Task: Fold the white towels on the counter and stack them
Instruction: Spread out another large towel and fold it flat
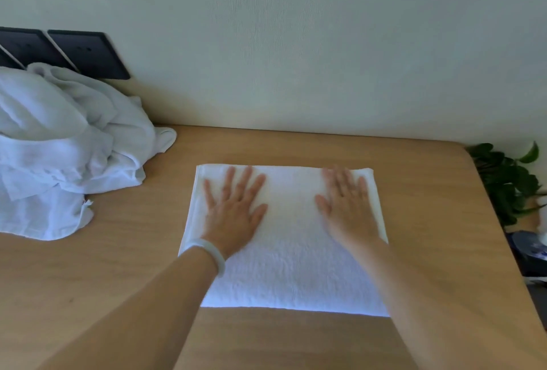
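Observation:
A white towel [291, 254] lies flat as a neat rectangle in the middle of the wooden counter [429, 207]. My left hand [235, 207] presses flat on its far left part, fingers spread and straight; a pale bangle circles that wrist. My right hand [346, 204] lies flat on the far right part, fingers straight and slightly blurred. A heap of crumpled white towels [62, 150] sits at the left of the counter, against the wall.
Dark wall sockets [85, 53] are mounted above the heap. A green leafy plant [509, 183] and a dark object [529, 251] stand past the counter's rounded right edge. The wall runs close behind the towel.

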Available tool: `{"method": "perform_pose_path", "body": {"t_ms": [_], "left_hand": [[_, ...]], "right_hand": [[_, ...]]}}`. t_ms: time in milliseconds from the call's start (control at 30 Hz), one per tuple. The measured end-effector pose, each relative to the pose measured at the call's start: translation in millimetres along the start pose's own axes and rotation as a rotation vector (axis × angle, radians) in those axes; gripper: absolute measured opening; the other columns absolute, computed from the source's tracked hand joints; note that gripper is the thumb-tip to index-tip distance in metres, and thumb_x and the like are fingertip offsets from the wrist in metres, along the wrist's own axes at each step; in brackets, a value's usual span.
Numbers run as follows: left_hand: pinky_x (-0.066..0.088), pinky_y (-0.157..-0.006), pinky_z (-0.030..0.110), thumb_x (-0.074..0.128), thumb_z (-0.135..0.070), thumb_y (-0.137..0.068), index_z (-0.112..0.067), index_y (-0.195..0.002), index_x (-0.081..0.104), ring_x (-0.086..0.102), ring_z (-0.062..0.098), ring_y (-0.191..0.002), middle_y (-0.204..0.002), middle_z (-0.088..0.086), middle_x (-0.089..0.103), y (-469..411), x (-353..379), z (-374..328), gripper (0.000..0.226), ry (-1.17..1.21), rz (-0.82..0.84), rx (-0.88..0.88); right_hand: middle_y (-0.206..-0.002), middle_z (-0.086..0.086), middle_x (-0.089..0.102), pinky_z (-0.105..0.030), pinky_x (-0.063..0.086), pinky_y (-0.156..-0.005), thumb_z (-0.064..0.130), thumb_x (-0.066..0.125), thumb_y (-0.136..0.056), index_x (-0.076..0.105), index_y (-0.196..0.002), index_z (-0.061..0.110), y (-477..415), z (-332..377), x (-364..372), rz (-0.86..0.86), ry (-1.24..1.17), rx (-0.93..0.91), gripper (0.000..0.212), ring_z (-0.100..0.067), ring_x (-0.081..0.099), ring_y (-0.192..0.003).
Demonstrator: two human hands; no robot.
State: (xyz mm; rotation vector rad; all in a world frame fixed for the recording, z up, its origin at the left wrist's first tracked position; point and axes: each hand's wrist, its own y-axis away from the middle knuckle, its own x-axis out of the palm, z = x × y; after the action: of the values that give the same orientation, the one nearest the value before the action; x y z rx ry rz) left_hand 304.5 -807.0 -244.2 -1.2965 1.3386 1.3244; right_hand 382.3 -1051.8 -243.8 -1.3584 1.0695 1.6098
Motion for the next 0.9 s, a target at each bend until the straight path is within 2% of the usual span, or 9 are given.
{"method": "perform_pose_path", "body": {"t_ms": [67, 200, 300, 433, 533, 600, 700, 800, 900], "left_hand": [[0.011, -0.109, 0.072, 0.006, -0.063, -0.092, -0.040, -0.154, 0.011, 0.004, 0.022, -0.151, -0.164, -0.007, 0.006, -3, -3, 20, 0.066, 0.009, 0.021, -0.119], [0.013, -0.114, 0.067, 0.011, -0.064, -0.095, -0.041, -0.154, 0.006, -0.005, 0.017, -0.151, -0.164, -0.006, 0.000, -3, -5, 23, 0.064, 0.107, -0.019, -0.164], [0.013, -0.119, 0.057, 0.014, -0.067, -0.093, -0.039, -0.155, 0.000, -0.009, 0.018, -0.151, -0.165, 0.000, -0.002, -5, -2, 24, 0.069, 0.177, -0.024, -0.198], [0.008, -0.121, 0.051, 0.009, -0.071, -0.089, -0.038, -0.155, -0.004, -0.013, 0.020, -0.150, -0.164, 0.002, -0.007, -7, -4, 28, 0.075, 0.191, 0.024, -0.181], [0.006, -0.121, 0.051, 0.025, -0.067, -0.094, -0.040, -0.154, -0.007, -0.018, 0.016, -0.149, -0.163, -0.004, -0.016, -10, -15, 34, 0.073, 0.276, 0.128, -0.142], [0.009, -0.121, 0.050, 0.043, -0.057, -0.095, -0.039, -0.154, -0.007, -0.015, 0.016, -0.150, -0.162, -0.006, -0.017, -1, -23, 42, 0.079, 0.402, 0.151, -0.147], [0.016, -0.120, 0.045, 0.058, -0.046, -0.092, -0.033, -0.156, -0.002, 0.010, 0.031, -0.147, -0.161, 0.009, 0.006, 24, -29, 55, 0.089, 0.616, 0.091, -0.423], [0.027, -0.111, 0.046, 0.059, -0.047, -0.092, -0.018, -0.154, 0.014, 0.025, 0.032, -0.138, -0.150, 0.015, 0.031, 48, -32, 60, 0.082, 0.798, 0.156, -0.671], [0.042, -0.102, 0.046, 0.065, -0.053, -0.085, -0.010, -0.145, 0.033, 0.043, 0.035, -0.125, -0.135, 0.016, 0.044, 49, -39, 62, 0.080, 1.040, 0.225, -0.806]], "right_hand": [[-0.165, 0.000, 0.012, -0.042, -0.003, -0.122, 0.054, 0.008, -0.101, 0.013, -0.158, 0.021, -6, -28, -6, 0.029, -0.052, 0.126, 0.066, -0.018, -0.001, -0.152], [-0.162, -0.002, 0.023, -0.034, 0.008, -0.121, 0.049, 0.022, -0.103, 0.027, -0.154, 0.017, -11, -36, -9, 0.009, -0.266, 0.128, 0.061, -0.018, 0.005, -0.151], [-0.160, -0.004, 0.028, -0.035, 0.010, -0.122, 0.046, 0.027, -0.103, 0.032, -0.152, 0.017, -9, -34, -1, -0.062, -0.288, 0.183, 0.057, -0.021, 0.010, -0.150], [-0.161, -0.003, 0.024, -0.039, 0.009, -0.122, 0.048, 0.028, -0.103, 0.028, -0.154, 0.020, -15, -36, 3, 0.015, -0.293, 0.225, 0.058, -0.021, 0.010, -0.150], [-0.164, 0.003, 0.015, -0.037, 0.005, -0.122, 0.049, 0.032, -0.103, 0.019, -0.156, 0.021, -16, -40, -12, 0.086, -0.469, 0.215, 0.062, -0.018, 0.006, -0.151], [-0.162, 0.007, 0.015, -0.039, 0.012, -0.122, 0.050, 0.043, -0.100, 0.016, -0.157, 0.022, -1, -39, -22, 0.109, -0.717, 0.358, 0.069, -0.017, 0.011, -0.150], [-0.139, -0.004, 0.045, -0.055, 0.048, -0.099, 0.076, 0.048, -0.071, 0.041, -0.142, 0.024, 30, -49, -14, 0.021, -0.872, 0.670, 0.088, -0.030, 0.049, -0.125], [-0.121, -0.006, 0.055, -0.055, 0.052, -0.091, 0.075, 0.056, -0.065, 0.051, -0.129, 0.019, 52, -56, -2, 0.113, -0.988, 0.755, 0.085, -0.029, 0.058, -0.109], [-0.115, -0.010, 0.064, -0.054, 0.052, -0.094, 0.048, 0.071, -0.084, 0.051, -0.128, 0.013, 68, -41, -21, 0.184, -1.266, 0.886, 0.060, -0.031, 0.064, -0.102]]}}
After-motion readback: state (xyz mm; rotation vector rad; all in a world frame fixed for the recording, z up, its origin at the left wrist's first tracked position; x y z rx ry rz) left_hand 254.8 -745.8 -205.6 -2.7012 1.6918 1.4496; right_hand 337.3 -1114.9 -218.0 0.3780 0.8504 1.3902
